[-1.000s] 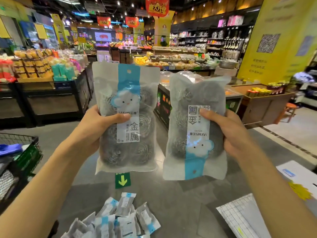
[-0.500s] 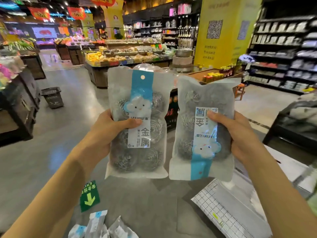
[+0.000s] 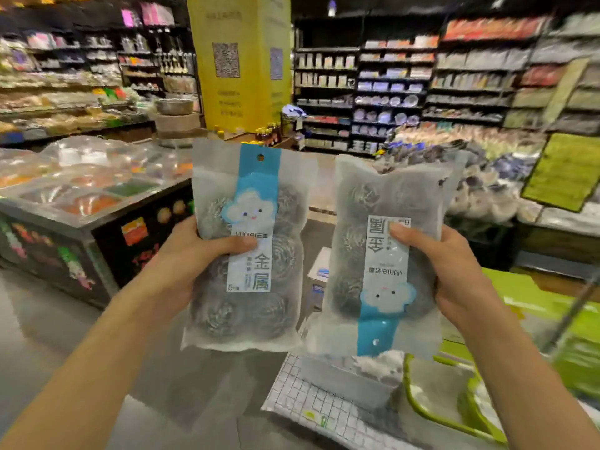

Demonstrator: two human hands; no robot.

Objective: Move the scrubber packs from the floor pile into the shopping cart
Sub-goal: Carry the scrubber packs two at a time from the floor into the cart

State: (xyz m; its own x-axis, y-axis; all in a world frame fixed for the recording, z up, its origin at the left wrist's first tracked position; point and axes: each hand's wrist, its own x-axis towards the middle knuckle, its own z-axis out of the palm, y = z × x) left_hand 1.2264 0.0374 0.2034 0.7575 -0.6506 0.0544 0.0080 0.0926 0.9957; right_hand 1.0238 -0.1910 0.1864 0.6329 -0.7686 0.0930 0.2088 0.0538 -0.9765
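Observation:
I hold two scrubber packs up in front of me, each a frosted bag of steel-wool balls with a blue strip and a cloud face. My left hand (image 3: 191,254) grips the left pack (image 3: 246,254) at its left edge, thumb across the label; this pack is upright. My right hand (image 3: 451,271) grips the right pack (image 3: 386,261) at its right edge, and that pack is upside down. The floor pile and the shopping cart are out of view.
A low food display counter (image 3: 97,203) stands at the left. Tall shelves (image 3: 406,89) and a yellow pillar (image 3: 240,60) fill the back. Checked white packages (image 3: 324,407) and green-edged items (image 3: 454,404) lie below my right hand. Grey floor (image 3: 48,319) shows at lower left.
My view has swung to the right; the floor pile and the black basket have left the frame. Both hands still hold their packs side by side.

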